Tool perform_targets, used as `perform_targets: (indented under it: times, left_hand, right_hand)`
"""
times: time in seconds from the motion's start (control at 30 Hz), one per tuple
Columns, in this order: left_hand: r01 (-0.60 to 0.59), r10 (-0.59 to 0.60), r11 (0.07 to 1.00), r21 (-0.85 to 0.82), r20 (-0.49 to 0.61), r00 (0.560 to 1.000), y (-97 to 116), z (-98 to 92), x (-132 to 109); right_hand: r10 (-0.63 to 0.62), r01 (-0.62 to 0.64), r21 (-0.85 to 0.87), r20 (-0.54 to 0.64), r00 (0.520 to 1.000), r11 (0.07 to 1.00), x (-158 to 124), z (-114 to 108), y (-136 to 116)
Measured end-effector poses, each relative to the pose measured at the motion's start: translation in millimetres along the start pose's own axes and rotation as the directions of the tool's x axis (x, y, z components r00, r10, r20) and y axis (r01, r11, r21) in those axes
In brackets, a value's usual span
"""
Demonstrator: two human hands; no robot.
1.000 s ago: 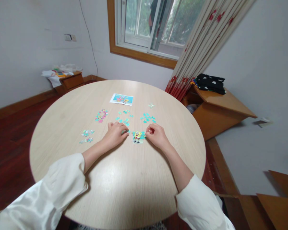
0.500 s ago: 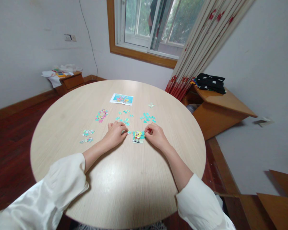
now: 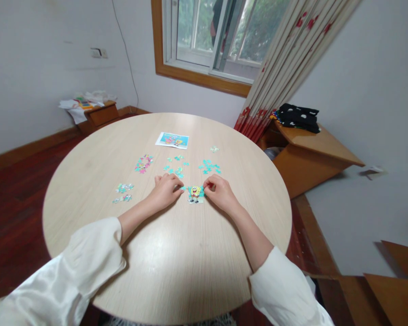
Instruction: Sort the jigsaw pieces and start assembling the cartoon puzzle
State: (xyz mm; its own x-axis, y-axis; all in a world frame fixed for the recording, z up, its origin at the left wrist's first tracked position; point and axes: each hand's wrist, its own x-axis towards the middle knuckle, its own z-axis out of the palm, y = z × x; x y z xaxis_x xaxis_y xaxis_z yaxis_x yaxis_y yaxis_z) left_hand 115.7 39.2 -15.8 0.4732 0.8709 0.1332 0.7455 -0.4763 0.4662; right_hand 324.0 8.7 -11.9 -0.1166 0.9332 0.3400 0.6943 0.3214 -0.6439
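Observation:
A partly joined puzzle section (image 3: 196, 194) with a yellow square figure lies flat on the round table. My right hand (image 3: 219, 191) is at its right edge, thumb and fingers pinched; whatever is between them is too small to make out. Just left of the section, my left hand (image 3: 166, 190) has its thumb and index fingertip close together at a small teal piece (image 3: 182, 188). Beyond my hands lie loose teal pieces (image 3: 210, 166) and green-teal pieces (image 3: 179, 172).
Pink pieces (image 3: 143, 164) and pale mixed pieces (image 3: 123, 198) lie to the left on the table (image 3: 149, 271). A printed picture card (image 3: 172, 141) is near the far edge, with a few pale pieces (image 3: 214, 149) to its right.
My left hand has shifted slightly right, toward the joined section. The fingertips of my right hand have moved slightly left, against its right edge.

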Motion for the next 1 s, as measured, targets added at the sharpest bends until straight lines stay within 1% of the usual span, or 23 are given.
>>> perform_targets:
  times: [0.17, 0.3, 0.6, 0.8, 1.0]
  left_hand:
    - [0.011, -0.010, 1.000, -0.016, 0.008, 1.000, -2.0, 1.1, 0.8]
    - [-0.007, 0.007, 1.000, -0.016, -0.003, 1.000, -3.3, 2.6, 0.7]
    - [-0.015, 0.015, 1.000, 0.000, -0.019, 1.000, 0.3, -0.5, -1.8]
    - [-0.015, 0.015, 1.000, 0.018, -0.011, 1.000, 1.5, -0.8, -2.4]
    - [-0.042, 0.043, 0.999, 0.023, -0.028, 0.999, 1.0, -1.1, -3.5]
  right_hand:
    - [0.004, -0.004, 0.002, -0.008, 1.000, 1.000, 0.2, 1.1, 1.2]
    - [0.011, -0.011, -0.004, -0.021, 1.000, 1.000, 0.5, 2.1, 2.9]
    - [0.031, -0.032, -0.021, -0.061, 0.998, 0.999, 0.2, 2.2, 6.6]
    - [0.038, -0.039, -0.020, -0.049, 0.998, 0.999, 0.4, 1.5, 8.6]
    - [0.037, -0.038, -0.034, -0.031, 0.999, 0.999, 0.4, 1.9, 9.9]
